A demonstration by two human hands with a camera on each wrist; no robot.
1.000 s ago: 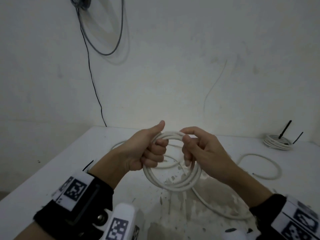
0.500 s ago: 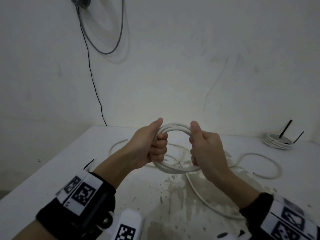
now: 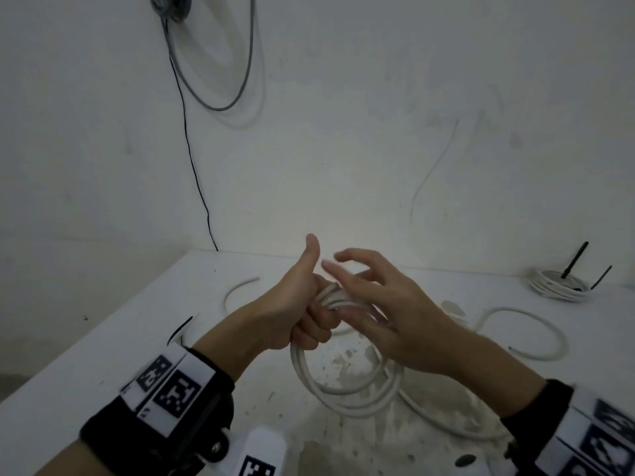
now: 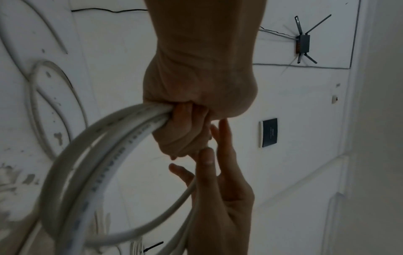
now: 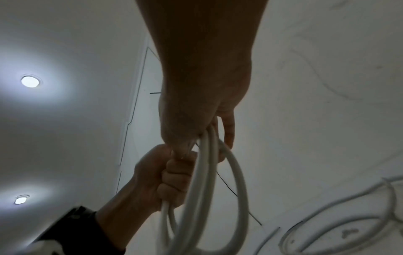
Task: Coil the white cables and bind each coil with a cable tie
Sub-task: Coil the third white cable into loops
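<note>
**Left fist holds the coil above the table**

The left hand point(image 3: 302, 312) grips the white cable coil point(image 3: 343, 389), fingers curled, thumb up; the right hand point(image 3: 388, 317) is beside it, fingers spread and relaxed; the coil hangs over the table point(image 3: 103, 355) middle; a bound coil point(image 3: 556, 286) lies at the far right corner.

The top of the white cable coil point(image 3: 347, 393) is hidden inside the left hand point(image 3: 292, 314) and behind the right hand point(image 3: 395, 321), whose fingertips point(image 3: 330, 267) are smeared by motion. Both forearms are cut off by the picture's bottom edge
</note>
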